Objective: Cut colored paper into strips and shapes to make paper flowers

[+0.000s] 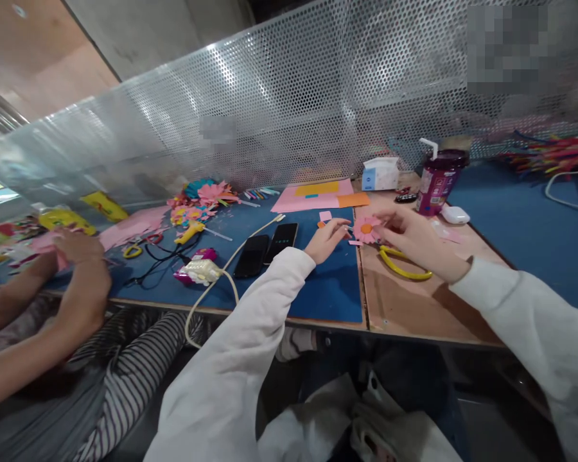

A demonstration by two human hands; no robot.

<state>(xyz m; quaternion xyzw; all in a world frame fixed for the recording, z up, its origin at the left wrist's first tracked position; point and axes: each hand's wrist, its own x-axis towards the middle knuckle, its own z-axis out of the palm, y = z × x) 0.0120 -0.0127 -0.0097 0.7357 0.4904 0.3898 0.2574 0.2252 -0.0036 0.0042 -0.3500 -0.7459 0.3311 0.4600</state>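
Note:
A pink paper flower [367,229] with an orange centre is held up over the table, facing me. My right hand [417,240] grips its right side between thumb and fingers. At the flower's left edge is my left hand [326,241], its fingertips drawn together close to the petals. Whatever those fingertips hold is too small to make out. Below my right hand lie yellow-handled scissors [404,266], with their blades hidden. Small pink paper scraps [325,216] lie beside my left fingers.
Two phones [252,255] and a power strip with a pale cable [203,269] lie left of my arm. Further left are a yellow glue gun [189,232], paper flowers [212,192] and a co-worker's hands [79,247]. A purple cup [438,183] stands right, before a perforated metal screen [289,96].

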